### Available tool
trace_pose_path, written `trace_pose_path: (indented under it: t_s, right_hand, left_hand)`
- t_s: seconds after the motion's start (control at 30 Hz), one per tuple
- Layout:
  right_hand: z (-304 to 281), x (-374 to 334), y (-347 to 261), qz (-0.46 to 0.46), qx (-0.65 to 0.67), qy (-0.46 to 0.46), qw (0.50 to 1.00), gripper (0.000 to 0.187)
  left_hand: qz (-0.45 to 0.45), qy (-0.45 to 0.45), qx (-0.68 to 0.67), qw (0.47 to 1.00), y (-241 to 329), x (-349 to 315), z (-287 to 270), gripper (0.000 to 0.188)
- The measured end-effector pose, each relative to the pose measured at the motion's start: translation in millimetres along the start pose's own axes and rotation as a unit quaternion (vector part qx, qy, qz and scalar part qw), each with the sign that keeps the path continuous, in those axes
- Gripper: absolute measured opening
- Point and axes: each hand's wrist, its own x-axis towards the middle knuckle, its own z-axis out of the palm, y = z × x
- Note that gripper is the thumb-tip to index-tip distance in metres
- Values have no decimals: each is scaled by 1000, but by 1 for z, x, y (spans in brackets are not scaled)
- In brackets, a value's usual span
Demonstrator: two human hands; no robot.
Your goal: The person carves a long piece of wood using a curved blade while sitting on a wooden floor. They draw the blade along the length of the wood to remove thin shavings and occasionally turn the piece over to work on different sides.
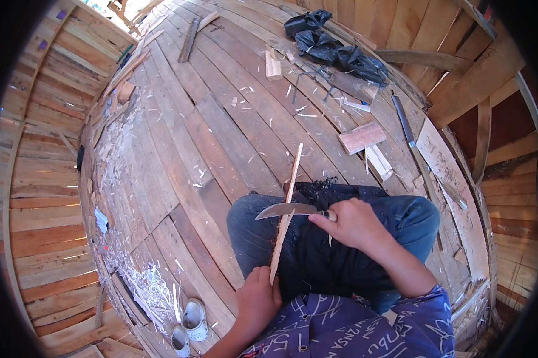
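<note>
My left hand [259, 298] is closed around the lower end of a thin, pale wooden strip [293, 173]. The strip slants up and away from me, past my left knee. In my right hand [357, 224] is a knife [285, 210], gripped by its handle, with the curved blade pointing left. Its blade lies across the strip near the middle and seems to touch it. I sit with folded legs in blue jeans [243, 230], and a dark cloth [317, 262] covers my lap under the strip and the knife.
White shavings [152, 292] pile up at the left, beside a pair of light clogs [195, 319]. Wood blocks [362, 138], a long dark tool [403, 119] and a wide board [451, 197] lie to the right. Black plastic bags [340, 55] rest farther off. Plank walls [48, 209] stand at both sides.
</note>
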Motion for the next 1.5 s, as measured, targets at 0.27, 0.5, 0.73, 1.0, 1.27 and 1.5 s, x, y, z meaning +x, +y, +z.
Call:
trace_pose_path:
  t_s: [0.27,0.5,0.73,1.0,1.27,1.5]
  right_hand:
    - [-3,59,44,-60,-198,88,974,75]
    - [-93,73,153,243,-88,282,924,75]
    - [-31,-10,43,48,-46,111,992,59]
    - [1,26,42,-35,-102,46,993,70]
    - [-5,76,87,-31,-201,115,972,73]
    - [-23,80,130,212,-131,198,948,80]
  left_hand:
    - [-9,17,13,1000,10,4,5,18]
    - [18,-7,26,999,4,-6,12,26]
    - [40,-30,47,998,8,-2,16,28]
    - [29,-26,38,999,14,-1,13,23]
    - [31,-2,30,999,21,6,11,23]
    - [40,-14,58,997,16,-5,14,25]
